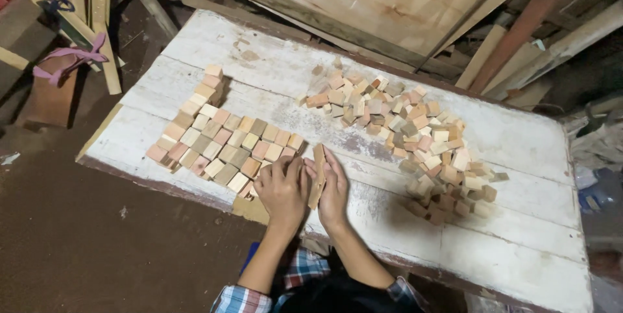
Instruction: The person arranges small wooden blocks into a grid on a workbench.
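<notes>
Wooden blocks (317, 173) (stacked in a row) sit clamped between left hand (283, 191) and right hand (335, 191), fingers together.

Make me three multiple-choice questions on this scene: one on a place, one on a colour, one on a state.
1. Where does the loose heap of small wooden blocks lie on the white plank table?
A. right of the hands
B. on the floor
C. in a box

2. What colour is the table?
A. green
B. white
C. black

3. How are the blocks left of the hands arranged?
A. scattered
B. stacked in a tower
C. packed in neat rows

Answers: 1 A, the heap lies right of the right hand. 2 B, worn white paint. 3 C, they lie side by side, touching the left hand.
</notes>
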